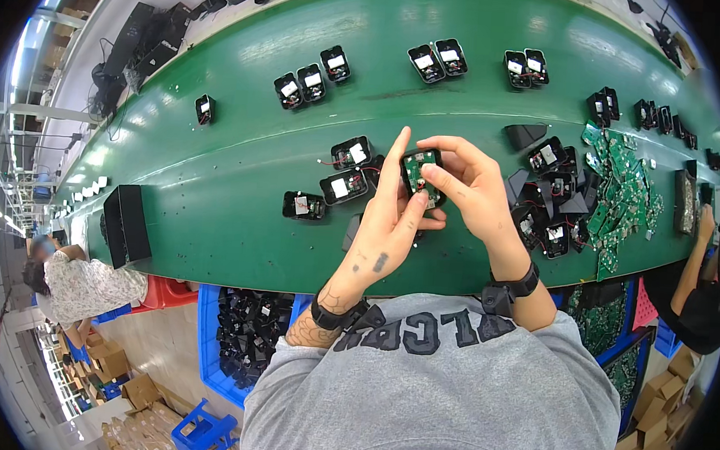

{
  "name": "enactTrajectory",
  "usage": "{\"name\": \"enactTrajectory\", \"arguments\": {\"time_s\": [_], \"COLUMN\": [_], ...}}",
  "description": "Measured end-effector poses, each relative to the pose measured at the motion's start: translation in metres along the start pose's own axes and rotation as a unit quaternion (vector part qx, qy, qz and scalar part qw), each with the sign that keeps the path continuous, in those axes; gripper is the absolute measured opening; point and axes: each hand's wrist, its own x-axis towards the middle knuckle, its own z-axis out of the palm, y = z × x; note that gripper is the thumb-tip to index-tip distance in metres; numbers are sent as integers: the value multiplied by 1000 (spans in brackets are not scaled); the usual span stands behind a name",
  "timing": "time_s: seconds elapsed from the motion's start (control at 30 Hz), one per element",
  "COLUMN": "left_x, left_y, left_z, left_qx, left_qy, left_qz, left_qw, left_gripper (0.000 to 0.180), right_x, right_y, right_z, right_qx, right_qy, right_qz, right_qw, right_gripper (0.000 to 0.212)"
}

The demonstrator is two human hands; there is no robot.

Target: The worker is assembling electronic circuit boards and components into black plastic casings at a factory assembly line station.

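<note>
Over the green bench, both my hands hold a small black plastic case with a green circuit board (418,169) in its opening. My left hand (389,218) supports it from the left, index finger stretched along its side and thumb pressed on the board's lower part. My right hand (473,191) curls its fingers round the far and right edges, its thumb on the board's face. A red wire shows near the thumbs. Just left of my hands lie several open black cases (345,186) with white parts and red wires inside.
A heap of loose green circuit boards (626,192) lies right, beside more black cases (557,237). Other cases (311,82) stand across the far bench. A black box (127,226) is at the left. Below the edge sits a blue crate (207,331) of black parts. People work on both sides.
</note>
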Motion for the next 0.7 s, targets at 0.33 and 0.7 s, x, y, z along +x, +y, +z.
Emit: {"name": "enactTrajectory", "arguments": {"time_s": [0.33,0.7], "left_x": [6,38], "left_y": [-18,44], "left_z": [1,-204], "left_qx": [68,298], "left_qy": [36,199], "left_qz": [32,163], "left_qw": [997,919], "left_gripper": [58,49], "right_x": [-4,-46], "right_y": [5,-68], "right_z": [6,-142], "right_qx": [24,-375], "right_qy": [4,333], "right_qz": [-19,-73], "right_qw": [1000,862], "right_gripper": [33,27]}}
